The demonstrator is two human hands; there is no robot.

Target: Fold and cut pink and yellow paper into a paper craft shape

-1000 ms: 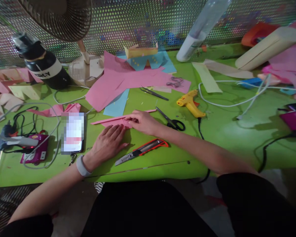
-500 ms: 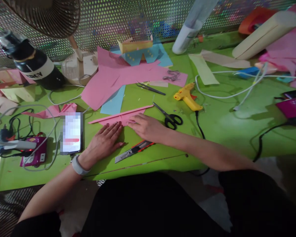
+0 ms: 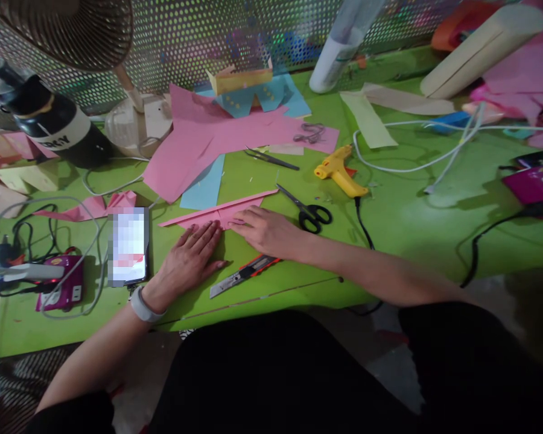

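Observation:
A folded pink paper strip [image 3: 217, 211] lies on the green table [image 3: 398, 235] with a raised fold along its far edge. My left hand [image 3: 192, 253] rests flat on its near edge, fingers stretched out and nothing held. Bent fingers of my right hand [image 3: 265, 229] press on the strip's right part; whether they pinch it is hidden. Just beyond the right hand are black scissors [image 3: 314, 217]. A cutter knife [image 3: 242, 276] lies nearer me, below both hands. To the left is a phone [image 3: 130, 247] with a lit screen.
Behind are pink sheets [image 3: 230, 135], tweezers [image 3: 271, 158] and a yellow glue gun [image 3: 341, 172] with its black cord. A bottle [image 3: 67, 129] and a fan [image 3: 138, 120] stand back left. Cables surround a purple power block [image 3: 66, 283]; a paper roll [image 3: 479, 54] is back right.
The view has shifted slightly, so most table items appear a little farther left. Both hands stay on the pink strip in nearly the same pose.

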